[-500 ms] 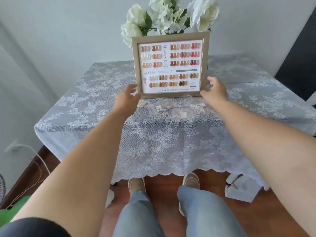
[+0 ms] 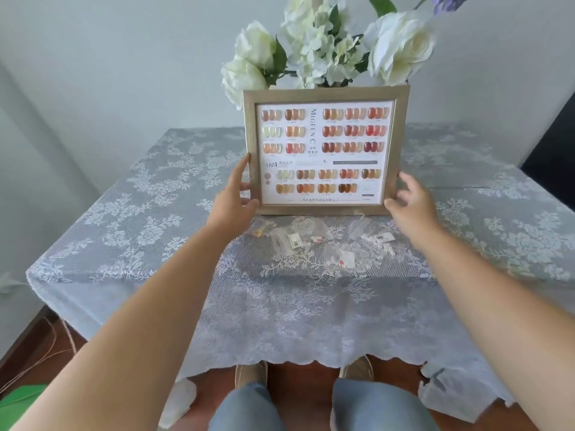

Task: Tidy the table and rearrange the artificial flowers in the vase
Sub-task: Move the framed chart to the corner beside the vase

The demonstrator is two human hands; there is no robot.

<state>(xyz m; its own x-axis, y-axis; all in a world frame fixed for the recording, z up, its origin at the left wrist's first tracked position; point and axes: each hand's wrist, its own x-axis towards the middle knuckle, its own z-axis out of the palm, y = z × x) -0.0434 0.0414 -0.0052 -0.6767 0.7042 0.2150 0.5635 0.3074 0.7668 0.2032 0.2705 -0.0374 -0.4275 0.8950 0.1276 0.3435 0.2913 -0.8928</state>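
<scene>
A wooden picture frame [image 2: 323, 209] with a nail-colour chart stands upright in the middle of the table. My left hand [image 2: 236, 199] grips its lower left edge, thumb on the front. My right hand [image 2: 410, 202] holds the lower right corner with curled fingers. White artificial flowers [image 2: 326, 48] rise behind the frame; the vase is hidden by it. Several small clear plastic bags [image 2: 314, 241] lie on the lace tablecloth just in front of the frame.
The table [image 2: 124, 213] wears a white lace cloth that hangs over the front edge. A grey wall stands close behind. A purple flower [image 2: 448, 1] shows at the top right. My feet and wooden floor are below; white objects lie on the floor at both sides.
Both hands have closed onto the frame's lower corners. The view has moved nearer to the table, so the frame and flowers look larger.
</scene>
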